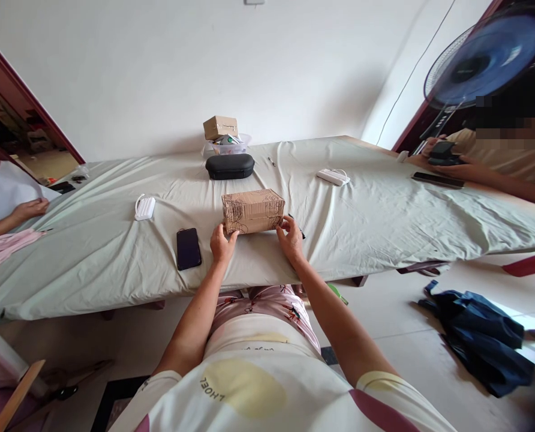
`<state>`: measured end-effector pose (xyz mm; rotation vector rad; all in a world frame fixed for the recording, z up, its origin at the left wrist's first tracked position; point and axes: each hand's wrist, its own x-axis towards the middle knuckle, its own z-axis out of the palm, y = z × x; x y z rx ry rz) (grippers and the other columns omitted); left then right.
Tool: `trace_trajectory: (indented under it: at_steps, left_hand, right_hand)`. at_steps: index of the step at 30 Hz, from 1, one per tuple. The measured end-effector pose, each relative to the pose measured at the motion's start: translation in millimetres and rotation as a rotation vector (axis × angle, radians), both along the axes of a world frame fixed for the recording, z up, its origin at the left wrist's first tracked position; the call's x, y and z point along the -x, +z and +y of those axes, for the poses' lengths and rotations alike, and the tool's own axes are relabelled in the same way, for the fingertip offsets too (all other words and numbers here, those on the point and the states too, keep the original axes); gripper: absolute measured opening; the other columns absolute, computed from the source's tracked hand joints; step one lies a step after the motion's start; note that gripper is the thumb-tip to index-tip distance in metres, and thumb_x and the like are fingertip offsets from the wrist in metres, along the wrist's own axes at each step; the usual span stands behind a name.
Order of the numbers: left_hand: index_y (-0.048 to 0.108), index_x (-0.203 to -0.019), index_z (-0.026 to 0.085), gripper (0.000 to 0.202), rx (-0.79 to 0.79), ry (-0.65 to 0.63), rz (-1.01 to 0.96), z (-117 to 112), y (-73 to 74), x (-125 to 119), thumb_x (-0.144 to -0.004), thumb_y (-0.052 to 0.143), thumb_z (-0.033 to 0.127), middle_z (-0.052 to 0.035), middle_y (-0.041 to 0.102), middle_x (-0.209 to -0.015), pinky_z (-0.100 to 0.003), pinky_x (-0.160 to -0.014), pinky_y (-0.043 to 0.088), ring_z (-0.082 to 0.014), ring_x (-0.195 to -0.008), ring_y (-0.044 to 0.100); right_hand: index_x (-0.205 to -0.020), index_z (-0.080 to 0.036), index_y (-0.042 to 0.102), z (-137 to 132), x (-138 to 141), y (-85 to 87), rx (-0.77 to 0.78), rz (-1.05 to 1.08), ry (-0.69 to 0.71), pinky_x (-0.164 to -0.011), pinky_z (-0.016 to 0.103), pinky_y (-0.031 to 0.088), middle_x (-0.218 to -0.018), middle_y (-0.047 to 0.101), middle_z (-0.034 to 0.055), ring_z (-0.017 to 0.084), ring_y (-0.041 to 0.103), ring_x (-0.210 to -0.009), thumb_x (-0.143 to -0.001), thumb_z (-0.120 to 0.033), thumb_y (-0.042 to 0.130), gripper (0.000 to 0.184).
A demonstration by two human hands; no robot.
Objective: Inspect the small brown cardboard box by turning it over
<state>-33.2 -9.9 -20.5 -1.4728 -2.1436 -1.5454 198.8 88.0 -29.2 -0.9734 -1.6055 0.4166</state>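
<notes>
A brown cardboard box (252,210) wrapped in clear tape lies on the cloth-covered table (375,216) near its front edge. My left hand (221,243) grips the box's lower left corner, fingers curled onto it. My right hand (289,237) holds the lower right corner with the fingertips on the box's side. A dark pen (300,230) lies just behind my right hand. A black phone (188,248) rests face up to the left of my left hand.
Further back lie a black oval case (230,166), a second small cardboard box (221,127) on a clear container, and two white devices (144,207) (333,176). Another person sits at right holding a dark object (442,153); someone's hand (30,209) rests at left. A fan (487,57) stands at right.
</notes>
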Motion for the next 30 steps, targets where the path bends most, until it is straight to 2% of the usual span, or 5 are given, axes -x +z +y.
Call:
trace_trajectory:
  at_steps: [6, 13, 21, 25, 30]
  left_hand:
    - [0.064, -0.125, 0.015, 0.053, -0.213, -0.097, 0.052, -6.0, 0.5, -1.5, -0.097, 0.059, 0.06, -0.011, 0.069, -0.096, -0.035, -0.086, 0.056, -0.022, -0.089, 0.068]
    - [0.06, -0.138, 0.014, 0.067, -0.231, -0.152, 0.125, -9.9, -0.3, -0.9, -0.097, 0.053, 0.066, -0.0211, 0.062, -0.129, -0.036, -0.087, 0.059, -0.0269, -0.111, 0.068]
    - [0.068, -0.124, 0.016, 0.054, -0.358, -0.172, 0.136, -8.7, 3.1, 0.0, -0.108, 0.037, 0.056, -0.0204, 0.065, -0.123, -0.038, -0.09, 0.061, -0.0263, -0.118, 0.065]
    - [0.074, -0.12, 0.017, 0.059, -0.324, -0.1, 0.179, -4.7, 5.2, -0.2, -0.109, 0.031, 0.056, -0.0189, 0.065, -0.122, -0.041, -0.106, 0.055, -0.0252, -0.119, 0.065]
    - [0.067, -0.141, 0.019, 0.051, -0.171, -0.121, 0.19, 2.7, 6.7, -7.4, -0.107, 0.043, 0.049, -0.0195, 0.062, -0.133, -0.043, -0.114, 0.049, -0.0277, -0.126, 0.061]
  right_hand:
    - [-0.145, -0.022, 0.051, -7.9, -1.6, 5.0, -0.151, 0.044, -0.063, -0.101, 0.051, 0.056, -0.113, 0.066, 0.0096, 0.026, 0.066, -0.105, -0.091, -0.048, 0.067, 0.062]
    - [-0.129, -0.024, 0.062, -15.7, -3.0, 16.1, -0.22, 0.068, -0.085, -0.085, 0.043, 0.059, -0.117, 0.063, 0.0111, 0.024, 0.064, -0.1, -0.096, -0.045, 0.062, 0.04]
    - [-0.123, -0.024, 0.062, -20.2, -3.8, 23.9, -0.3, 0.121, -0.117, -0.075, 0.037, 0.059, -0.118, 0.063, 0.0109, 0.02, 0.064, -0.093, -0.101, -0.043, 0.057, 0.029]
    - [-0.124, -0.024, 0.067, -23.8, 2.8, 29.2, -0.268, 0.017, -0.123, -0.092, 0.045, 0.06, -0.122, 0.062, 0.0135, 0.027, 0.063, -0.112, -0.101, -0.04, 0.055, 0.03]
    - [-0.143, -0.029, 0.061, -23.6, 23.4, 41.3, -0.249, -0.195, -0.246, -0.118, 0.064, 0.041, -0.153, 0.052, 0.0153, 0.036, 0.048, -0.143, -0.099, -0.032, 0.055, 0.044]
